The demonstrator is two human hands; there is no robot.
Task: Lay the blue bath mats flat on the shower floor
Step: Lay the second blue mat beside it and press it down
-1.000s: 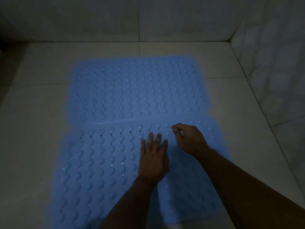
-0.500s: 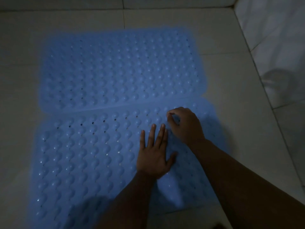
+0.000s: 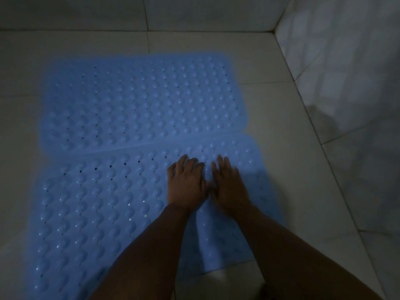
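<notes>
Two blue bath mats with raised bumps and small holes lie on the pale tiled shower floor. The far mat [image 3: 138, 100] lies flat toward the back wall. The near mat [image 3: 91, 208] lies just in front of it, their long edges meeting or slightly overlapping. My left hand [image 3: 186, 182] and my right hand [image 3: 230, 185] rest side by side, palms down, on the right part of the near mat close to its far edge. Both hands hold nothing. My forearms cover part of the near mat.
A tiled side wall [image 3: 350, 83] rises on the right and a back wall [image 3: 151, 11] runs along the top. Bare floor tiles [image 3: 287, 169] show between the mats and the right wall, and on the left [image 3: 17, 68].
My right hand let go of its pinch on the mat and flattened palm down. My left hand slid forward beside it. The view tilted up a little.
</notes>
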